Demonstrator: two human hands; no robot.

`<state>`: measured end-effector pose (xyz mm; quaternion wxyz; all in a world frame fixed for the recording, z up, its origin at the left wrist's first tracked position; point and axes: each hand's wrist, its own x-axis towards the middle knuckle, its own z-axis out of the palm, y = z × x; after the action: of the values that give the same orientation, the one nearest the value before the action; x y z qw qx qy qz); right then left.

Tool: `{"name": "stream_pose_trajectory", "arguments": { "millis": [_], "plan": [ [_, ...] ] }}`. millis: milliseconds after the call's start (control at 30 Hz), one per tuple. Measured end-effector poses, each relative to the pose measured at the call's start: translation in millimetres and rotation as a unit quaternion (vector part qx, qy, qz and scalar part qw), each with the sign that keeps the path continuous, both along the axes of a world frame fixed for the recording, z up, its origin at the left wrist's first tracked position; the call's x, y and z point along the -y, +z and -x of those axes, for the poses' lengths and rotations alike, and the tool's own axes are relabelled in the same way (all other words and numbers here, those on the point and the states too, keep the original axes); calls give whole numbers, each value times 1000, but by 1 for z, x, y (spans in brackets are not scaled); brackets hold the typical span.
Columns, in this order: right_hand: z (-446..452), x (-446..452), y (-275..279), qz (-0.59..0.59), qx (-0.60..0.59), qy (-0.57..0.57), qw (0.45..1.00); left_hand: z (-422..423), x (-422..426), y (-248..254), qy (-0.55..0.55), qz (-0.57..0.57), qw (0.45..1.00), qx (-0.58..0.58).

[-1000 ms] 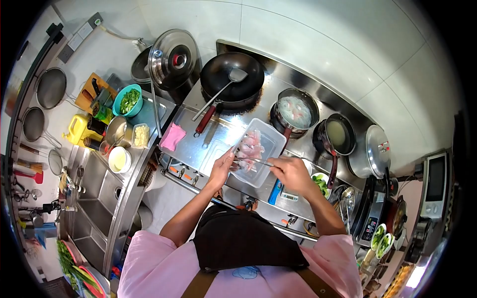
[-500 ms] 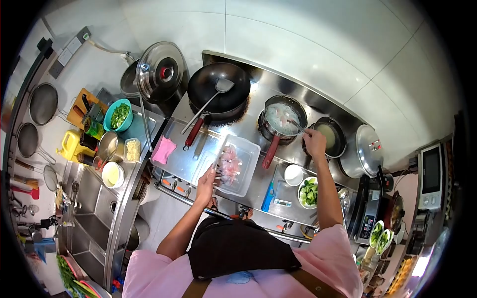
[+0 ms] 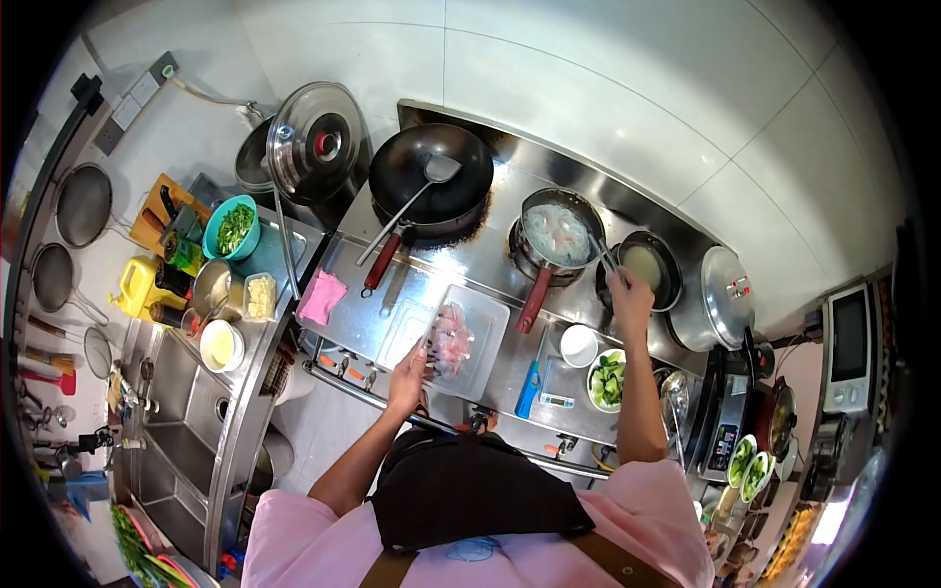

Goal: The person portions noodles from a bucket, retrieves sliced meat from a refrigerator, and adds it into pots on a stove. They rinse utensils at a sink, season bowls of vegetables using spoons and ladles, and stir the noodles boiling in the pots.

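Note:
My left hand (image 3: 407, 380) is closed on the left rim of a clear plastic container (image 3: 482, 345). Pale pink raw pieces (image 3: 451, 343), perhaps fish or meat, lie inside it. In my right hand (image 3: 630, 297) is a pair of metal tongs (image 3: 606, 255), pointing toward the right rim of a red-handled saucepan (image 3: 559, 265). Whitish bubbling liquid with pale pieces (image 3: 556, 233) fills the pan, which sits on a burner. To the right of the tongs stands a small frying pan (image 3: 667, 279) with yellowish liquid.
A black wok (image 3: 431, 147) with a spatula (image 3: 443, 170) resting in it stands back left. A pink cloth (image 3: 321, 297) lies left of the container. Near my right arm are a white bowl (image 3: 579, 345), greens in a bowl (image 3: 607, 380) and a blue lighter (image 3: 529, 392).
My right hand has moved slightly right and toward me, drawing the tongs out of the saucepan's liquid to its right rim. My left hand keeps its hold on the container.

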<state>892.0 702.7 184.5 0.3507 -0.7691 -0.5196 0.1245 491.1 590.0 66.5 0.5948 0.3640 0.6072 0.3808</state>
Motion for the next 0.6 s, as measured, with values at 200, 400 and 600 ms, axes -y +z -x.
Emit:
{"name": "stream_pose_trajectory", "arguments": {
  "millis": [200, 400, 600],
  "plan": [
    [62, 90, -21, 26, -112, 69, 991, -17, 25, -105, 11, 36, 999, 29],
    [132, 161, -96, 69, -95, 57, 991, -45, 30, -135, -55, -55, 993, -94],
    [170, 158, -189, 218, -59, 58, 972, -28, 30, -146, -100, 17, 974, -204]
  ]
}}
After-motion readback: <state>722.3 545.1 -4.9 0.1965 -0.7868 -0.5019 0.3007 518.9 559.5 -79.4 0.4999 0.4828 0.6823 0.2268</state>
